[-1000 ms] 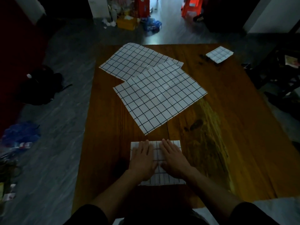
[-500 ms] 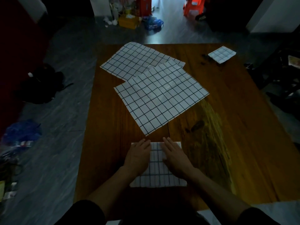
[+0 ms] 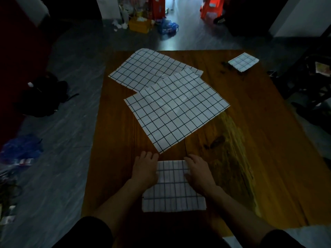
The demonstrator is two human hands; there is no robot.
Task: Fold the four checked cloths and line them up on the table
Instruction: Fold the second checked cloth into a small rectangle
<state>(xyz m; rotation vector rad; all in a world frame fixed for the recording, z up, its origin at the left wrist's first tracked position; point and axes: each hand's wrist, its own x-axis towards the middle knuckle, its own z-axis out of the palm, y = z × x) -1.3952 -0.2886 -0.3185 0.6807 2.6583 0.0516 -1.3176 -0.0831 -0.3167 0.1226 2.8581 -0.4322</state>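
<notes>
**Head view: both hands flank the half-folded cloth**

Head camera shows the folded cloth at the table's near edge, long axis running away from the person. Left hand and right hand press its far corners, fingers spread flat, equally near.

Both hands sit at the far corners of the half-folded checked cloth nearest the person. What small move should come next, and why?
Probably fold the near half-folded black-and-white checked cloth once more: it is larger than the small folded checked cloth at the wooden table's far right corner, and left hand and right hand rest on its far corners.
</notes>
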